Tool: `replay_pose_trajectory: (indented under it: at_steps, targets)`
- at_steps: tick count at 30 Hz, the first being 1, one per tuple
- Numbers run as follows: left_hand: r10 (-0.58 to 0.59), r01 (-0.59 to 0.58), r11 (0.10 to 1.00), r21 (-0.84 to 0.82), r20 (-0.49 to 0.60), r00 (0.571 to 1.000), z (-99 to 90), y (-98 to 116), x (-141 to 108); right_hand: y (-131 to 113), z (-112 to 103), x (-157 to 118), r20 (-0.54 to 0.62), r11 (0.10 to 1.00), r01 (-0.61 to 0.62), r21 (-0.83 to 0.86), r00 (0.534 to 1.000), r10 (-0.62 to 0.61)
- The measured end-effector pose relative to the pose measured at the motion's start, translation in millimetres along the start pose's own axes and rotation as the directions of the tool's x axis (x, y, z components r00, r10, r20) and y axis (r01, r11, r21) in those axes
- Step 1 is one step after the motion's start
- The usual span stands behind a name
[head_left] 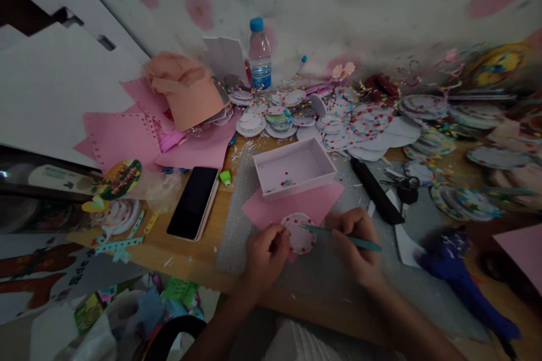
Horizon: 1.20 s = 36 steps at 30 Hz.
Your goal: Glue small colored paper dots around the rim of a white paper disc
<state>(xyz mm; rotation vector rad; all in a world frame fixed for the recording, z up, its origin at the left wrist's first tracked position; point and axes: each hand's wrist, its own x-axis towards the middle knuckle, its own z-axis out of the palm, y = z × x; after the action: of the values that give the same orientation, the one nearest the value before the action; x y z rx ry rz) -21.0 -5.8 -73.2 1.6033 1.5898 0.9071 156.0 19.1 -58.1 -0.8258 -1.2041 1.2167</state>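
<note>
My left hand (267,251) has its fingers closed at the left edge of a round white paper disc (301,237), which has small red pieces around its rim. In my right hand (359,240) is a slim teal pair of tweezers (326,230), its pointed tip over the upper part of the disc. Pink paper (288,208) lies beneath the disc. Just beyond stands an open white box (265,175) with a few tiny red and blue bits inside.
Behind the box are piles of decorated discs (339,118) and a water bottle (259,59). A phone (193,203) lies to the left. On the right are a black box cutter (376,192), keys (404,183) and a blue glue gun (466,282).
</note>
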Motion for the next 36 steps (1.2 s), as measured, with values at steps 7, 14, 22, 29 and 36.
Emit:
replay_pose_trajectory:
  at_steps: [7, 14, 22, 29, 36]
  targets:
    - [-0.018, 0.018, 1.000, 0.012, 0.011, 1.000, -0.5, 1.3, 0.1, -1.5, -11.9, 10.5, 0.042, 0.994, -0.112, -0.015, 0.993, 0.112]
    - [-0.004, -0.009, 0.990, 0.140, 0.089, 0.996, -1.9, 1.6, 2.4, -10.5, -17.6, 21.4, 0.087, 0.961, -0.063, -0.271, 0.992, 0.090]
    - [0.002, -0.020, 0.988, 0.154, 0.113, 0.994, -4.1, 3.7, 2.0, -13.3, -18.9, 25.9, 0.198, 0.945, 0.050, -0.324, 0.980, 0.016]
    - [0.009, -0.026, 0.990, 0.139, 0.121, 0.993, -3.8, 2.2, 1.6, -5.9, -17.2, 22.5, 0.270, 0.937, 0.043, -0.348, 0.961, 0.056]
    - [0.021, -0.040, 0.986, 0.160, 0.117, 0.993, -3.1, 1.0, 2.0, -3.7, -17.4, 21.4, 0.268, 0.915, 0.056, -0.399, 0.962, 0.058]
